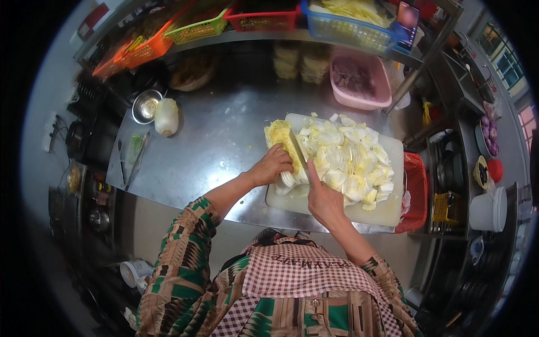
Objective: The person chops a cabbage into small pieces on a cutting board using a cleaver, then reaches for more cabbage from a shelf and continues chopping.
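Observation:
My left hand (273,166) presses down on a cut section of napa cabbage (280,132) at the left side of a white cutting board (389,215). In my right hand (326,200) is the handle of a kitchen knife (300,151), its blade upright against the cabbage's right side. My right index finger lies along the top of the knife. A broad heap of chopped napa cabbage (349,156) covers much of the board to the right of the blade. Some pieces lie by the board's far edge.
On the steel table (202,139) stand a whole napa cabbage (166,118), a metal bowl (147,106) and a pink basin (362,99). A red bin (414,193) adjoins the right edge. Overhead, a shelf holds a blue basket (351,27), other colored baskets and a phone (407,23).

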The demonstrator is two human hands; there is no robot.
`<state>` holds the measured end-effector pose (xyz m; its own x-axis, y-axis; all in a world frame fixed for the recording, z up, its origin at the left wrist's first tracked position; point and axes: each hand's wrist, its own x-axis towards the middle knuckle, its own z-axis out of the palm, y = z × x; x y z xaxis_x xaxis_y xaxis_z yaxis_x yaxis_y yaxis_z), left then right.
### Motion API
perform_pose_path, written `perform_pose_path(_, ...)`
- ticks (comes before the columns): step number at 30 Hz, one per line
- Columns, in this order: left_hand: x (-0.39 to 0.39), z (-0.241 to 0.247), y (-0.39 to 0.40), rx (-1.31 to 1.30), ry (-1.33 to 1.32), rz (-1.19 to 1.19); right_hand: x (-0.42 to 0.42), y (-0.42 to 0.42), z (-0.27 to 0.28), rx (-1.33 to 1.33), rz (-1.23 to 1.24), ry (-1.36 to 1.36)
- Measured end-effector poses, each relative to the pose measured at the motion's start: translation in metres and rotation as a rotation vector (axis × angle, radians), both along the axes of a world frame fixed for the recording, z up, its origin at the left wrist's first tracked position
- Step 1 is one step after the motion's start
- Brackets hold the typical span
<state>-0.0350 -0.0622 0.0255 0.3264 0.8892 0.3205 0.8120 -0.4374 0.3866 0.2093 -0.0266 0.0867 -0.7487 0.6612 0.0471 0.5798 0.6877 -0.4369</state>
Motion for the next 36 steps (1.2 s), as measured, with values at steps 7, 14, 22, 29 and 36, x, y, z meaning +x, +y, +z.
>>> perform_pose_path(7, -0.008, -0.009, 0.010, 0.081, -0.116, -0.077, -0.043, 0.005, -0.025, 0.082, -0.037, 0.003)
perform_pose_path(14, -0.013, -0.030, 0.019, 0.155, -0.278, -0.146, -0.063, 0.006, -0.025, 0.018, -0.109, -0.170)
perform_pose_path(22, -0.020, -0.035, 0.026, 0.115, -0.382, -0.153, -0.088, 0.017, -0.034, -0.085, -0.134, -0.174)
perform_pose_path(29, -0.029, -0.045, 0.015, 0.088, -0.433, -0.104, -0.085, 0.040, -0.017, -0.184, -0.121, -0.331)
perform_pose_path(36, -0.019, -0.038, 0.006, 0.092, -0.455, -0.041, -0.044, -0.009, -0.062, -0.105, -0.169, -0.229)
